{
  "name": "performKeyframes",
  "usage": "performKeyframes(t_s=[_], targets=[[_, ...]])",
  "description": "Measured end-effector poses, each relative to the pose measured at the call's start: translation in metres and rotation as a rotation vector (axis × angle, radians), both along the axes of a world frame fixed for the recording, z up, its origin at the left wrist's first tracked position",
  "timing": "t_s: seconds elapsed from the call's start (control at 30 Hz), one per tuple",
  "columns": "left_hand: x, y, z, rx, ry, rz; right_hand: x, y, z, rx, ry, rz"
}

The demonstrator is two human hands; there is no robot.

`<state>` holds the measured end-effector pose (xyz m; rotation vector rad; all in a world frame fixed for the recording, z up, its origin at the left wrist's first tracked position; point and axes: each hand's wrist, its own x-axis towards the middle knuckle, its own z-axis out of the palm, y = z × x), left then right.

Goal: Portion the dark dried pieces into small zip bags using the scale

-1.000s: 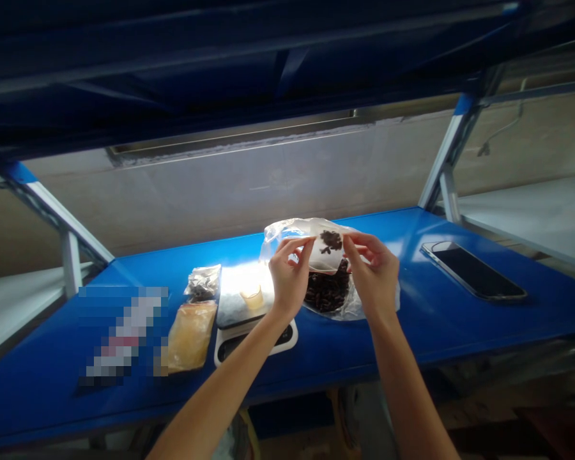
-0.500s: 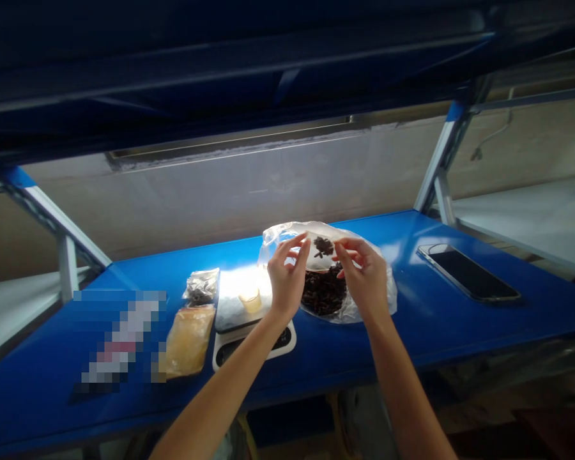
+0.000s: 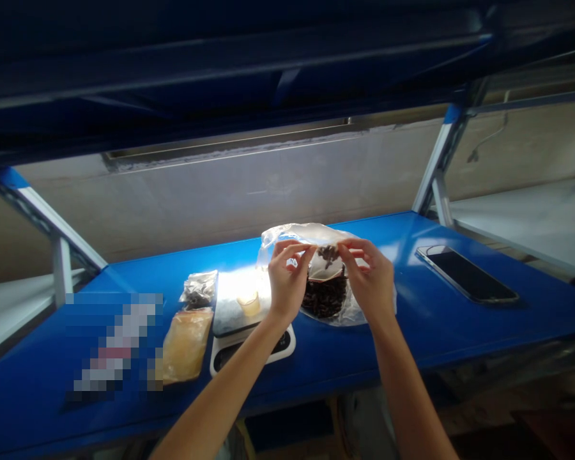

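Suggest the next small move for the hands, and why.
Probably steady the translucent film before shifting it: the left hand and right hand pinch it at either side, with a dark clump between them. I can't tell whether the clump is enclosed, so tilting might spill it.

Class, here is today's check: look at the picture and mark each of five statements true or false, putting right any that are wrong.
1. The phone lies on the blue table. True.
2. The left hand and the right hand pinch a small see-through bag between them. True.
3. The right hand holds the phone. False: it pinches the small see-through bag.
4. A little cup stands on the scale. True.
5. The phone is to the left of the scale. False: it lies to the right.
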<state>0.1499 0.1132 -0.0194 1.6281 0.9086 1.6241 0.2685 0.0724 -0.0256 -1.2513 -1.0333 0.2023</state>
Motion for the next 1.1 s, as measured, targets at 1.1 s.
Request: performKeyframes(t_s=[1.1], targets=[[-0.0022,0.0062,-0.0034,-0.099,0.039,-0.051,0.0027,0.0004,0.0012,-0.020,0.191,0.228]])
